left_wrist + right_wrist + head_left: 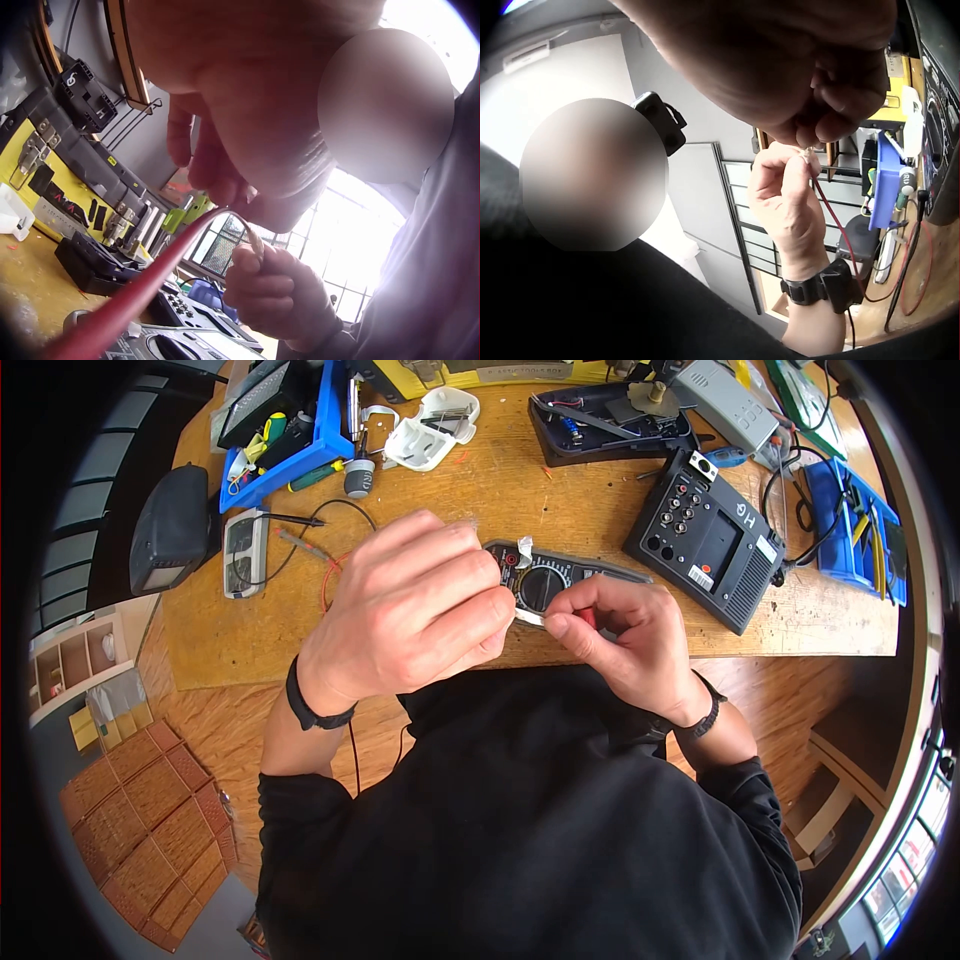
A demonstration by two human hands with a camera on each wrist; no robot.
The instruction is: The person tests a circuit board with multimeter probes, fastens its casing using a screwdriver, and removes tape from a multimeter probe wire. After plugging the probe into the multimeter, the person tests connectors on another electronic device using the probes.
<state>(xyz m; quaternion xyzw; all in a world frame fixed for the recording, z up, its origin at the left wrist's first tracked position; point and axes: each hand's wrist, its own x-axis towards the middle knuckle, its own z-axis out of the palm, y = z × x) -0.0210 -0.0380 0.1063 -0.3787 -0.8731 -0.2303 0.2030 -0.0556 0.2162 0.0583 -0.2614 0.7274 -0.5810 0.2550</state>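
A red cable (150,277) runs up to the fingers of the left hand (415,605), which pinches it near its end. From there a short whitish strip (528,617) spans to the right hand (635,640), whose thumb and forefinger pinch its other end. Something red (588,617) shows inside the right hand's curled fingers. Beneath and behind both hands lies a dark multimeter (575,567) with a round dial, a crumpled whitish piece (525,550) on its upper part. In the right wrist view the red lead (840,225) hangs from the left hand's fingertips.
A black device with sockets (715,540) lies at right, below an open black casing (600,430). Blue bins (335,420) stand at both sides. A white case (432,432) holds small bits. At left are a light-coloured meter (243,555) and loose leads.
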